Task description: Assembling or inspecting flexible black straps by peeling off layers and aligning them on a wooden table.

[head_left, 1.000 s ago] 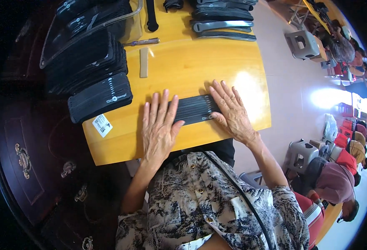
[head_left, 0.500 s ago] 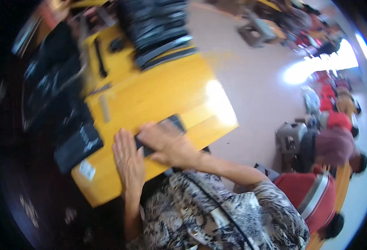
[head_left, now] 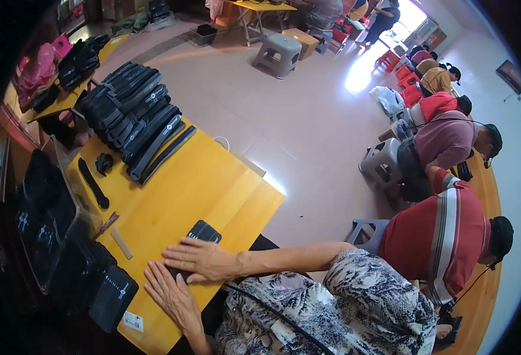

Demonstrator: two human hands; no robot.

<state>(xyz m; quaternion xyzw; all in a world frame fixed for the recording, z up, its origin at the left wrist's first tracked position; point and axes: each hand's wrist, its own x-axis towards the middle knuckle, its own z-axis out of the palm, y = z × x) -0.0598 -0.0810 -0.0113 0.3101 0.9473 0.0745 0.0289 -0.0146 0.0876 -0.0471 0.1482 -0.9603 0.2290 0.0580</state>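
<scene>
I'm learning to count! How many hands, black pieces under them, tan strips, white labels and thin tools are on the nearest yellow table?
Left hand and right hand: 2
Black piece under hands: 1
Tan strip: 1
White label: 1
Thin tool: 1
Total: 6

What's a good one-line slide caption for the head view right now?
Right hand flat over a black piece on a yellow table, left hand alongside, piled black straps beyond.

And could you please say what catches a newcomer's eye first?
Probably the yellow table at lower left, where the right hand lies across a black piece, the left hand close by. Next come black straps piled at its far end, and a seated person in a striped red shirt at right.
</scene>
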